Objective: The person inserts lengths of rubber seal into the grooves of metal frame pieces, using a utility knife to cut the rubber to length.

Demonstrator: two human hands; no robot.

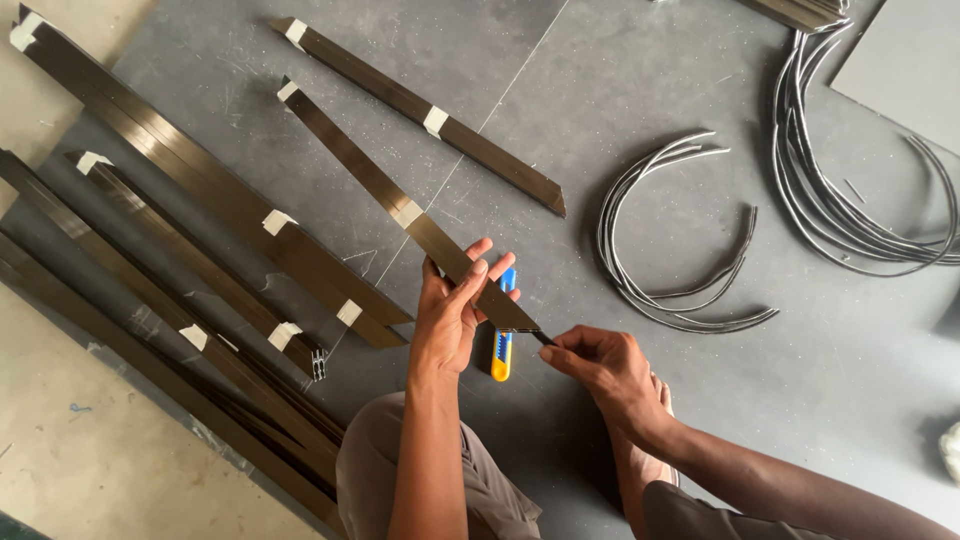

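Note:
My left hand point(452, 310) grips the near end of a long dark metal strip bundle point(375, 180) bound with pale tape, holding it tilted up off the grey mat. My right hand point(600, 365) pinches something small and dark at the bundle's pointed tip, fingers closed on it; what it is cannot be made out. A yellow and blue utility knife point(502, 345) lies on the mat just under the bundle, between my hands.
More taped dark strip bundles point(230, 210) lie to the left, another point(430, 115) above. Curved black rubber strips point(665, 270) lie to the right, a larger coil point(850, 190) at far right. The grey mat point(620, 90) sits on a concrete floor. My knees are at the bottom.

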